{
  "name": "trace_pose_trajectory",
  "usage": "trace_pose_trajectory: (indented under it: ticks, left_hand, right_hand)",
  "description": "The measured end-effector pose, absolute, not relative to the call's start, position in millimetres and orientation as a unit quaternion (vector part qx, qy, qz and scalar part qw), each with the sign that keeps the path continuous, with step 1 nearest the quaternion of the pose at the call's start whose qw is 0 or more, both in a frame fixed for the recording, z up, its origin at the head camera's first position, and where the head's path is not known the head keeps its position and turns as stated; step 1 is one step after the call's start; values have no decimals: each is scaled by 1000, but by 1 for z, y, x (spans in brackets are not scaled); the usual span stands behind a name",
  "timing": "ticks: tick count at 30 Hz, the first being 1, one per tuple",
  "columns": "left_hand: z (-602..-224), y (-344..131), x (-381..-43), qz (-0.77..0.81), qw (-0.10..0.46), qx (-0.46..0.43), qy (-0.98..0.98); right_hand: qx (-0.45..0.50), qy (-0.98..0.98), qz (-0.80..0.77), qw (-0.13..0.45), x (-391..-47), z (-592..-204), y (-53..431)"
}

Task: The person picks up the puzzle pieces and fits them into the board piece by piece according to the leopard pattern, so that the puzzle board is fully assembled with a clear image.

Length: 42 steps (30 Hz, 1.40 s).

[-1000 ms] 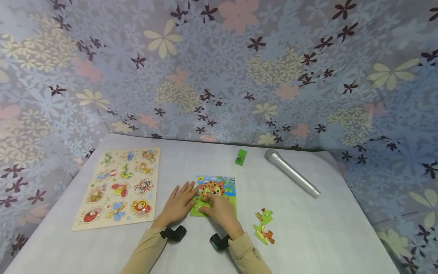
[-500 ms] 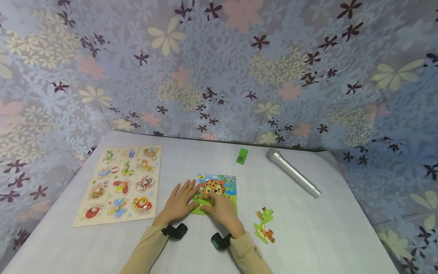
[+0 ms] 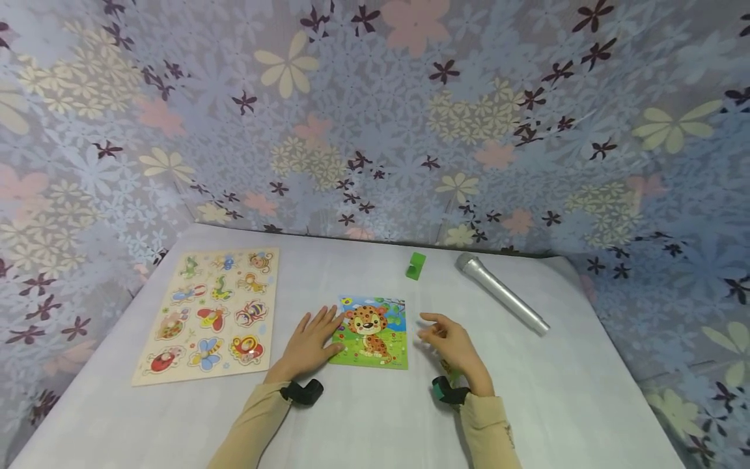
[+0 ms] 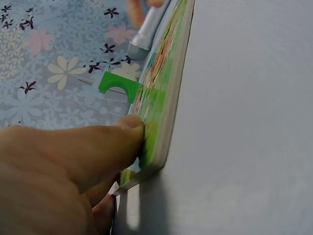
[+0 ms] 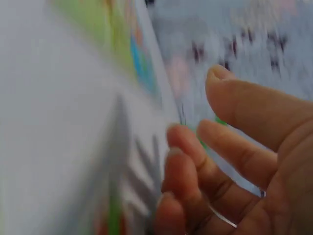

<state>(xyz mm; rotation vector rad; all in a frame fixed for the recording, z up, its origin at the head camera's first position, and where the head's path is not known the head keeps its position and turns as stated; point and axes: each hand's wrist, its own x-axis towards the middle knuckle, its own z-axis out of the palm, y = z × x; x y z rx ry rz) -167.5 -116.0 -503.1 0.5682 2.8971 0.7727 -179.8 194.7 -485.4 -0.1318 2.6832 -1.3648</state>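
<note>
A jigsaw puzzle of a cartoon leopard [image 3: 369,339] lies flat at the middle of the table, with its picture uncovered. My left hand [image 3: 306,348] rests flat beside it, fingers spread, touching its left edge; in the left wrist view the thumb [image 4: 105,149] lies against its corner. Off the puzzle's right side, my right hand [image 3: 457,346] hovers with loosely bent fingers and holds nothing. Loose puzzle pieces [image 3: 448,368] lie beneath the right wrist, mostly hidden by it. The right wrist view is blurred, but the thumb [image 5: 244,100] stands apart from the fingers.
A wooden board with insect pictures [image 3: 273,286] lies on the left of the white table [image 3: 363,423]. Toward the back are a green block with a curved notch [image 3: 415,266] and a silver microphone [image 3: 504,294]. Flowered cloth [image 3: 375,130] hangs behind the table.
My right hand has lifted off the puzzle and moved right, over the loose pieces, uncovering the leopard picture. My left hand has stayed at the puzzle's left edge.
</note>
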Motion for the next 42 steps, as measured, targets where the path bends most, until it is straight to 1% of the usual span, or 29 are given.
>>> trace_pose_trajectory:
  ticks: [7, 10, 13, 16, 18, 24, 31, 37, 42]
  left_hand:
    - [-502, -117, -167, 251, 38, 191, 948]
    - [-501, -116, -167, 254, 39, 192, 947]
    - [-502, -115, -166, 251, 41, 189, 948]
    - [-503, -115, -166, 251, 40, 187, 949]
    - [-504, -115, -166, 253, 42, 188, 948]
    - [-504, -115, -167, 253, 39, 191, 948]
    - [-506, -117, -168, 253, 35, 191, 948]
    - [-506, -116, -168, 255, 31, 190, 948]
    - [-511, -117, -168, 260, 26, 198, 945]
  right_hand:
    - [-26, 899, -433, 58, -162, -482, 264]
    - [-30, 892, -443, 79, -155, -482, 284]
    - [-62, 883, -451, 114, -149, -483, 295]
    - [-96, 885, -437, 129, -148, -485, 295]
    - [-106, 894, -417, 127, -148, -484, 291]
    - [-94, 909, -386, 129, -146, -478, 280]
    - [-88, 889, -423, 148, -150, -469, 273]
    - [-65, 888, -437, 125, -152, -466, 266]
    - [-84, 864, -479, 130, -160, -462, 248]
